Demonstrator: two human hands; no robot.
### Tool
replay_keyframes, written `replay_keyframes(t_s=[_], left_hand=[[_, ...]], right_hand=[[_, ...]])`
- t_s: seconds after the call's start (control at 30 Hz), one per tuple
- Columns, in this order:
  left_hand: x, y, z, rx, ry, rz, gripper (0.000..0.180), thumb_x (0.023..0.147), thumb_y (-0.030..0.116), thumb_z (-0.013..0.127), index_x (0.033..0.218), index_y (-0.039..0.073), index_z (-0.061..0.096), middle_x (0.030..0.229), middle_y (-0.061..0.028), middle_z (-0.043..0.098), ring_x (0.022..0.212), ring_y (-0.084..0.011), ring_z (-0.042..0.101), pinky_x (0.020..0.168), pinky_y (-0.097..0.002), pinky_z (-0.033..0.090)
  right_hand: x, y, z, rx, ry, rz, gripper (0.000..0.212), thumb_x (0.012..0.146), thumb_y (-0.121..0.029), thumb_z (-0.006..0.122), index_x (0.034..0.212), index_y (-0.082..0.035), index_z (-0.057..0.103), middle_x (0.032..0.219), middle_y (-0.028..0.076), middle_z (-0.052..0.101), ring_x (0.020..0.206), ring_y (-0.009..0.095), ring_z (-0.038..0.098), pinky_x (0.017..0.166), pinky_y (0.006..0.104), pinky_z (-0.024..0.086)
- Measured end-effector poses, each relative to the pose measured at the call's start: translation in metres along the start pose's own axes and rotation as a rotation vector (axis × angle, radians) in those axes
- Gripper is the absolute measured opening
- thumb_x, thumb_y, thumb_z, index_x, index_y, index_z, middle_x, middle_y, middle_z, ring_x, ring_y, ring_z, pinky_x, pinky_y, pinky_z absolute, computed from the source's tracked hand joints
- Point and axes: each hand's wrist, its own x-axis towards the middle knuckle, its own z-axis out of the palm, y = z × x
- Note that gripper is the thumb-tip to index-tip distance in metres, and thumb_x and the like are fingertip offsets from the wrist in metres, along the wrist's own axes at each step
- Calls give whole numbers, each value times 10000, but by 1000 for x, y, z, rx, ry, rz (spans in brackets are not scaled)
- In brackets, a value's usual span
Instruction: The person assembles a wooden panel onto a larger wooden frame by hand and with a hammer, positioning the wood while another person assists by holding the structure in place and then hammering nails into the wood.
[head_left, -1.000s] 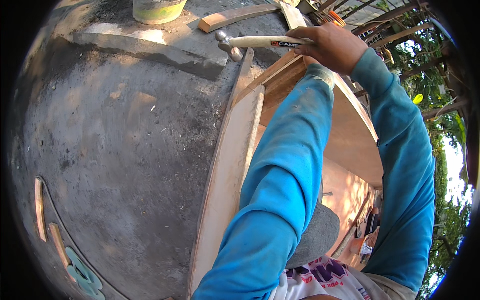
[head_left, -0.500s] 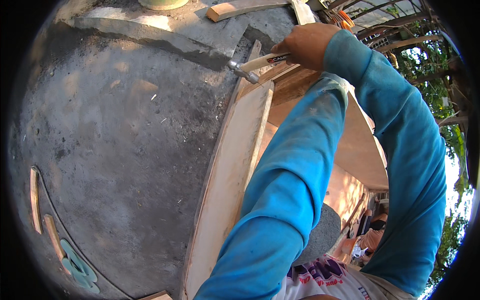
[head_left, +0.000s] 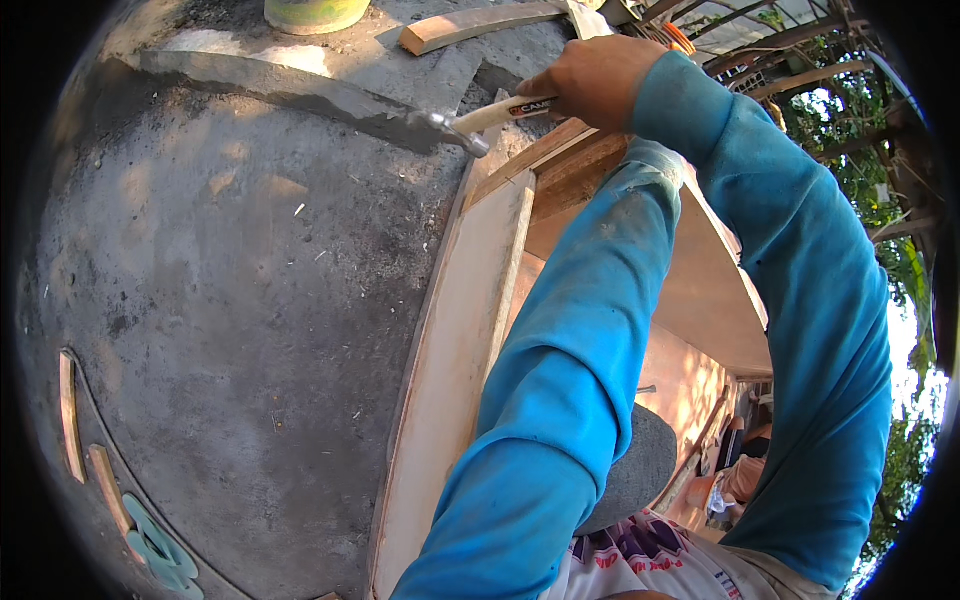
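My right hand (head_left: 590, 82) is closed around the pale wooden handle of a hammer (head_left: 490, 117). The metal head points left, at about the far end of a wooden box frame, apart from the wood in this view. A long, light plywood board (head_left: 455, 320) forms the frame's left side, with a timber crosspiece (head_left: 575, 165) at its far end. My left arm (head_left: 570, 340) reaches across the frame in a blue sleeve. Its hand is hidden behind my right wrist and forearm, so its grip does not show.
Grey concrete (head_left: 240, 300) spreads on the left, with a raised ledge (head_left: 290, 90) at the back. A loose timber piece (head_left: 470, 30) and a yellow-green bucket (head_left: 315, 14) stand beyond. Flip-flops (head_left: 160, 550) and wood strips lie lower left. Another person (head_left: 740, 480) is at lower right.
The hammer has moved up and left, its head now away from the frame's far end. My right hand has shifted slightly left with it. The view has tilted a little.
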Motion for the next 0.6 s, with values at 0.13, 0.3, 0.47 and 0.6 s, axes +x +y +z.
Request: replay_keyframes(t_s=[0.13,0.3,0.47,0.6], left_hand=[[6,-16,3,14,20,-13,487,970,374,323,1382,142,441,1437,-42,409,1339,-228,335,1101,-483,181],[-3,-3,13,-5,17,3,494,972,383,322,1391,145,427,1448,-39,392,1349,-227,321,1106,-478,172],[10,-4,5,8,48,-3,500,973,393,322,1400,149,413,1460,-36,376,1358,-227,307,1111,-474,164],[9,-20,9,19,55,-23,506,974,401,321,1407,152,402,1469,-34,363,1365,-226,296,1115,-470,157]], right_hand=[[12,14,12,160,585,-147,383,899,-151,601,1278,-210,586,806,143,671,689,284,661,714,403,556],[-12,-5,24,-54,-121,-103,392,883,-126,605,1268,-199,595,862,148,690,774,298,685,749,404,565],[4,-1,-15,20,144,-81,363,877,-153,620,1238,-188,620,854,144,694,752,282,686,702,394,562],[14,0,1,220,569,-103,366,886,-193,618,1251,-191,606,858,120,692,754,286,679,693,413,554]])
